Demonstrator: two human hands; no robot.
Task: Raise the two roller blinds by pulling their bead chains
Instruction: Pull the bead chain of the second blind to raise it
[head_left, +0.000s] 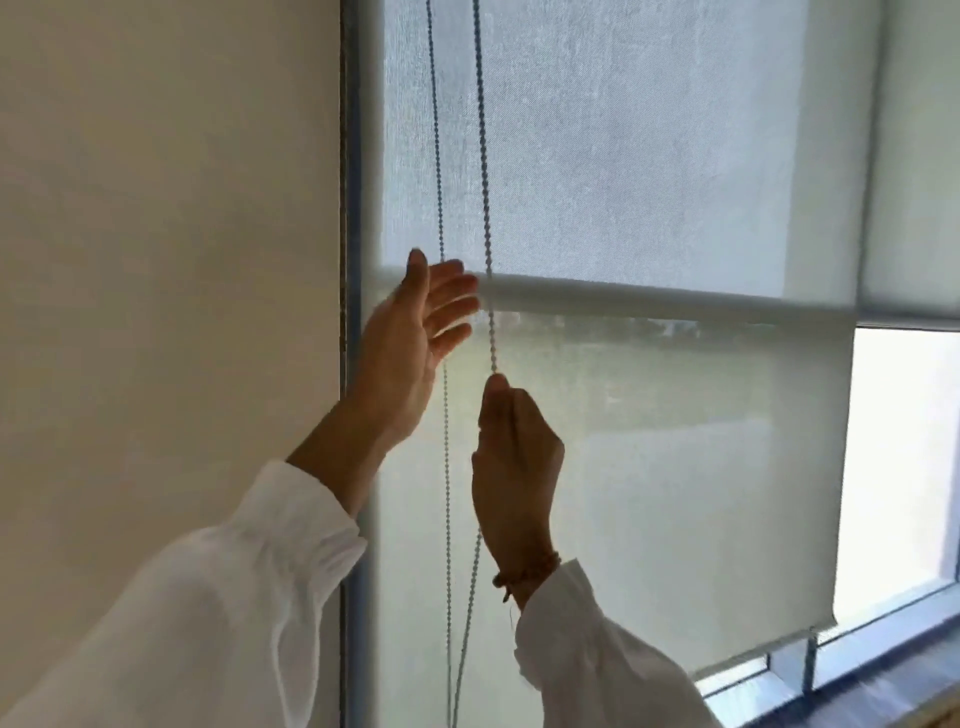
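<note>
The right hand (517, 452) is closed around one strand of the bead chain (484, 197), thumb tip up, gripping it just below the bottom bar (649, 304) of the front blind (649, 145). That strand runs straight up from the fist and out of the top edge of the view. The left hand (415, 332) is open, fingers spread and apart, palm turned toward the chain's other strand (444, 441), which passes just behind its fingertips; whether it touches is hard to tell. Both strands hang on down between the two white sleeves (218, 613) and leave the bottom edge.

The front blind's bar sits about halfway up the window. Behind it a second, sheerer blind (675, 493) hangs lower, its bottom edge near the window sill (883, 670) at the lower right. Bare glass (904, 467) shows to the right of it. The plain wall (166, 234) fills the left, meeting the window frame (352, 208) right beside the chains, so open room lies mainly rightward.
</note>
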